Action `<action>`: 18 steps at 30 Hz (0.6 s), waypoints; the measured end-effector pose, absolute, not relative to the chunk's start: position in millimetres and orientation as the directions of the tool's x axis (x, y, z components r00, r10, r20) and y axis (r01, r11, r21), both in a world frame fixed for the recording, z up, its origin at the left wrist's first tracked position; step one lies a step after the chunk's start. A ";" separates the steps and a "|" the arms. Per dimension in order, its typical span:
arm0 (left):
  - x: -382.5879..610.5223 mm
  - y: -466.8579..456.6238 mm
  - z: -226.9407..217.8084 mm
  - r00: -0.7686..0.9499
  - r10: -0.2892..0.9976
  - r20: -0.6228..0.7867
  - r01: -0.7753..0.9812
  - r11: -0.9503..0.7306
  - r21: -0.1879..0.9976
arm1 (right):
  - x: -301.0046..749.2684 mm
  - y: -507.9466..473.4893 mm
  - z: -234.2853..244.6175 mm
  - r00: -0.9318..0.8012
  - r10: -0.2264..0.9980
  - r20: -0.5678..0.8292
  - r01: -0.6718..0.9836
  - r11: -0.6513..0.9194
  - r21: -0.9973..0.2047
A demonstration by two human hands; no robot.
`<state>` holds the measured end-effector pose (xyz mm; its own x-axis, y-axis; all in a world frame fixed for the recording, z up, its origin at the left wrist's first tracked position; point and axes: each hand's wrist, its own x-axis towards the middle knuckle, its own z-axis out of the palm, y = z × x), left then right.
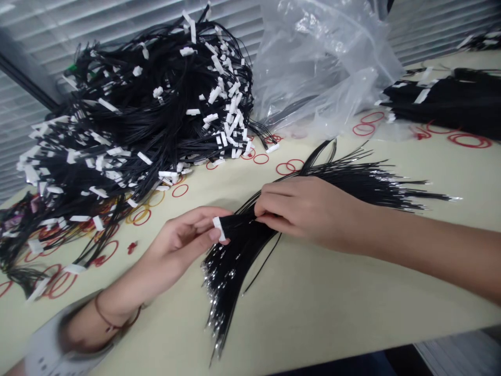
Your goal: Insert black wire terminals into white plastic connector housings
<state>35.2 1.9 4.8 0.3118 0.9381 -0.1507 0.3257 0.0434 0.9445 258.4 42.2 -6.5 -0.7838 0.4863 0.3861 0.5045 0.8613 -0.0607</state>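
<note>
My left hand (183, 237) pinches a small white connector (219, 228) between thumb and fingers. Black wires run from that connector toward my right hand (291, 206), whose fingers are closed on a wire just right of it. Under both hands lies a bundle of loose black wires (238, 266) with shiny metal tips, fanned toward the lower left. Its other end (376, 183) spreads out to the right beyond my right wrist. The exact wire in my right fingertips is partly hidden.
A large heap of black cables with white connectors (156, 115) fills the back left. Behind the hands stands a clear plastic bag (321, 68). More black wire bundles (442, 102) lie at the right. Red rubber bands (261, 159) are scattered over the pale table (332, 308).
</note>
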 end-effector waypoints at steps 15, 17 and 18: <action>34.5 3.6 3.1 0.323 0.931 -0.171 0.304 0.069 0.950 | 251.7 31.0 -9.5 -0.850 0.210 0.482 0.427 0.812 0.398; 34.5 3.0 3.4 0.329 0.928 -0.174 0.298 0.073 0.952 | 251.9 32.6 -10.3 -0.856 0.205 0.474 0.409 0.830 0.379; 34.6 2.5 3.6 0.329 0.928 -0.176 0.294 0.076 0.953 | 252.3 33.4 -10.5 -0.857 0.211 0.470 0.405 0.839 0.363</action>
